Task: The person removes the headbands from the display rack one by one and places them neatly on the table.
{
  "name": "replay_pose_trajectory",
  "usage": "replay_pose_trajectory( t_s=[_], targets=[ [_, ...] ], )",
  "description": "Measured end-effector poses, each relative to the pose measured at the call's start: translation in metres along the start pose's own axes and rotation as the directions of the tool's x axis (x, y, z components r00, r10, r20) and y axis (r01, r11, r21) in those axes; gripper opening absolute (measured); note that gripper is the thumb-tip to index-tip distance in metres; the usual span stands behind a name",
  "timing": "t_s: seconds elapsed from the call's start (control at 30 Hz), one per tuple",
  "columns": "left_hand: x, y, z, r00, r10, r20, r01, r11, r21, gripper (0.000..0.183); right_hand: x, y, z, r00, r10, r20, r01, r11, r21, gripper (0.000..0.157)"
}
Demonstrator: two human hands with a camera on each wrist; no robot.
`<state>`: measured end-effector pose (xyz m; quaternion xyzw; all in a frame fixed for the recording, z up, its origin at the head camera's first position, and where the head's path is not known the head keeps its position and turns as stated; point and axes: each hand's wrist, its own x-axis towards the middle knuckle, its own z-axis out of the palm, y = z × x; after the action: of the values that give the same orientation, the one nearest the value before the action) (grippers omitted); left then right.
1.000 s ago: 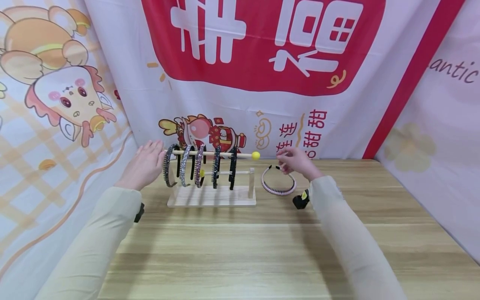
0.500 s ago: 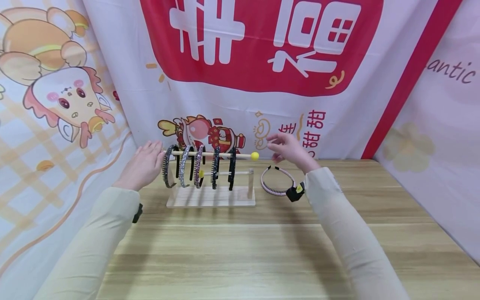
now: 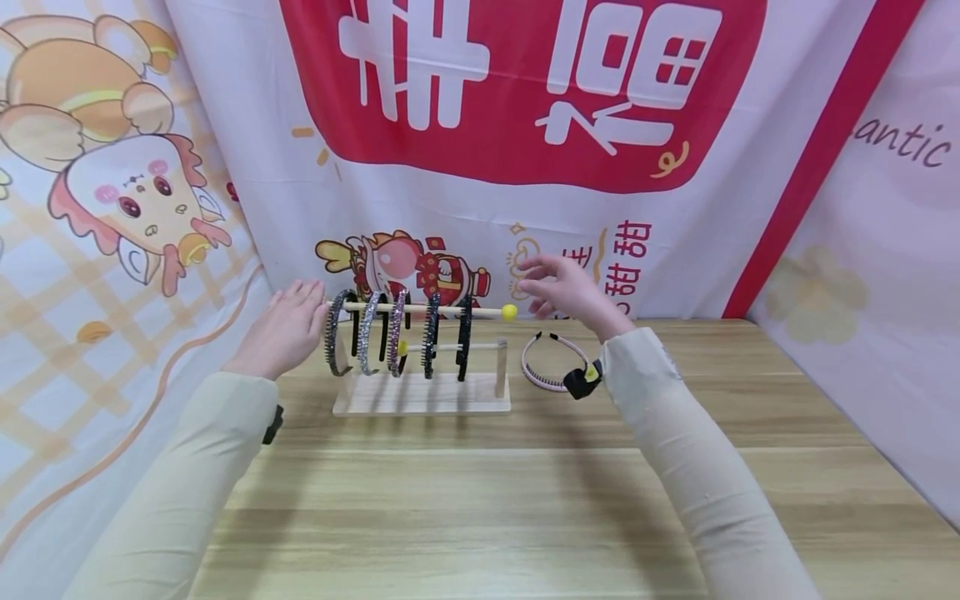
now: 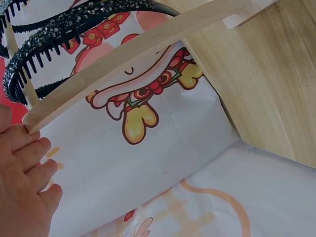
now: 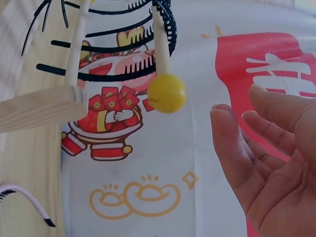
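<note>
Headbands (image 3: 395, 335) on rack (image 3: 423, 405)
Left hand (image 3: 282, 332) touches rack's left end, fingers extended; right hand (image 3: 568, 292) holds nothing, fingers parted.

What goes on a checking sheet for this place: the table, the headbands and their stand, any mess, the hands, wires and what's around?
Surface: wood-grain table.
Job's things: five headbands hang on the upper bar of a wooden stand; a pale pink headband lies to its right.
Clutter: nothing seen.
Hands: left hand touches the stand's left end; right hand, holding nothing, is near the yellow ball.
Cables: nothing seen.
Surroundings: printed cloth behind and at both sides.
</note>
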<state>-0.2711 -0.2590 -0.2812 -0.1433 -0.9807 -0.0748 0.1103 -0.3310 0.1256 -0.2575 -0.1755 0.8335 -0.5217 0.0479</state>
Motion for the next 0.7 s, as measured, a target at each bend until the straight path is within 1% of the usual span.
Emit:
replay_pose_trajectory(
  t_s=[0.23, 0.47, 0.7],
  targets=[
    [-0.001, 0.0, -0.001, 1.0, 0.007, 0.0, -0.007, 1.0, 0.004, 0.052, -0.001, -0.007, 0.008, 0.999, -0.044, 0.031, 0.045, 0.999, -0.003, 0.036],
    [-0.002, -0.002, 0.0, 1.0, 0.013, -0.007, -0.013, 1.0, 0.009, 0.053, 0.0, -0.01, 0.02, 0.994, -0.079, 0.08, 0.08, 0.997, -0.015, 0.039],
    [-0.004, -0.002, 0.0, 1.0, 0.012, -0.001, -0.012, 1.0, 0.018, 0.052, 0.001, -0.016, 0.033, 0.99, -0.08, 0.114, 0.084, 0.996, -0.03, 0.041]
  ],
)
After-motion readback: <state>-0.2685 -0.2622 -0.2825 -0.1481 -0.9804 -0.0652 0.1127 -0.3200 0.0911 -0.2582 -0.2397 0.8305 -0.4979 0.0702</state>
